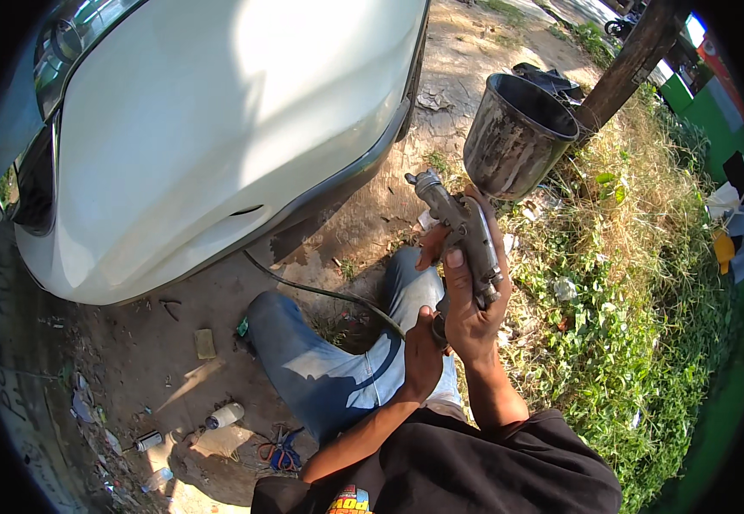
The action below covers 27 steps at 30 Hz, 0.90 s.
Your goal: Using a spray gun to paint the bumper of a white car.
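Spray gun (pixel 477 244) is clamped by the fingers of right hand (pixel 473 325) and left hand (pixel 423 361). Left of them, hose (pixel 329 293) should be kept unkinked.

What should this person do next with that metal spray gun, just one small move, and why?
I'd suggest a gentle twist with the left hand to check that the hose sits snugly on the spray gun. The hose runs up to that hand, just below the gun, while the right hand steadies it. Where they join is hidden, so this is only a judgement.
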Each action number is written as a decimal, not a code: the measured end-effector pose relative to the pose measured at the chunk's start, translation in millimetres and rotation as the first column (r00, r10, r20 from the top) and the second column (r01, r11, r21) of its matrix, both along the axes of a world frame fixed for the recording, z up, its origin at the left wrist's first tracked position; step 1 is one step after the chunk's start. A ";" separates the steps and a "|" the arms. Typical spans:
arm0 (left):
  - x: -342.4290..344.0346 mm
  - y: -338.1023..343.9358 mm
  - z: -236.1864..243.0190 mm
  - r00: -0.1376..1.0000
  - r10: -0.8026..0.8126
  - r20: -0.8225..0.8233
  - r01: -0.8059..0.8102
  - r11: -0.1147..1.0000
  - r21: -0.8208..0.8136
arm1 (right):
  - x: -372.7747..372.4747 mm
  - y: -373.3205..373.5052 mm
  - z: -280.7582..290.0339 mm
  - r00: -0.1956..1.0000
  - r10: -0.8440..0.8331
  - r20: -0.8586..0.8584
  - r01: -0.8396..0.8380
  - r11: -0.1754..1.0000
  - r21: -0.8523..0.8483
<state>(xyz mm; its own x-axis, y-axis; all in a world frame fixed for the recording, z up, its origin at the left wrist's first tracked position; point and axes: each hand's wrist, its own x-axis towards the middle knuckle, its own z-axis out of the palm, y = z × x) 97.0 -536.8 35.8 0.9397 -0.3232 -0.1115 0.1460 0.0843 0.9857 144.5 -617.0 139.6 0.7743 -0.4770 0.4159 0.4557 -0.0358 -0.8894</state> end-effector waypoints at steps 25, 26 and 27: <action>9.7 1.3 29.2 0.939 -0.136 -0.315 0.068 0.974 -0.216 | 14.4 -1.9 10.2 0.997 -0.055 -0.046 0.057 0.998 0.033; 8.2 2.4 31.3 0.934 -0.119 -0.336 0.042 0.973 -0.226 | 13.2 -0.2 10.0 0.997 -0.057 -0.047 0.059 0.998 0.033; 6.8 4.1 30.2 0.934 -0.121 -0.337 0.044 0.973 -0.226 | 12.1 1.4 9.7 0.998 -0.041 -0.044 0.042 0.999 0.031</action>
